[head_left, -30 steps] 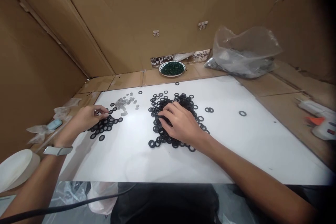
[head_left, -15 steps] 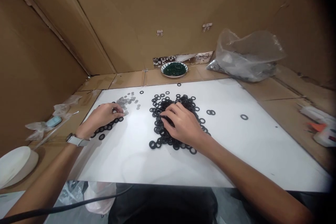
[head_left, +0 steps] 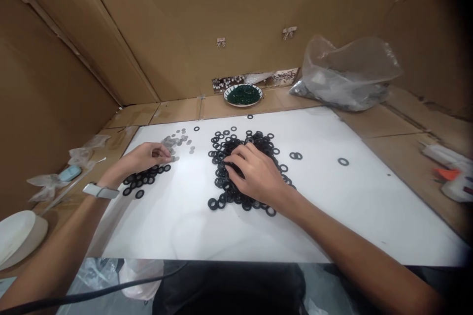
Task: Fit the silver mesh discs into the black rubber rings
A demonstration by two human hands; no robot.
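Observation:
My left hand point(head_left: 151, 155) is at the left of the white board, thumb and fingertips pinched together at the near edge of a scatter of small thin grey discs point(head_left: 173, 141). Whether a disc is between those fingertips is too small to tell. Just below that hand lies a smaller group of black rings point(head_left: 147, 177), flat like washers. My right hand point(head_left: 254, 170) rests over a large heap of black rings point(head_left: 242, 199) in the middle. Its fingers are curled, with thumb and forefinger tips close together at the heap's left side; what they hold, if anything, I cannot make out.
Loose black rings point(head_left: 343, 162) lie on the white board point(head_left: 177, 226). Behind it stands a plate point(head_left: 226, 98) of dark green bits, with a clear plastic bag point(head_left: 343, 83) to its right. A white bowl point(head_left: 25, 236) is at left, and cardboard walls point(head_left: 166, 19) surround the board.
My left hand has shifted slightly, its fingers straighter and still by the grey discs, uncovering more of the rings below. My right hand stays over the heap. The whole view has shifted a little.

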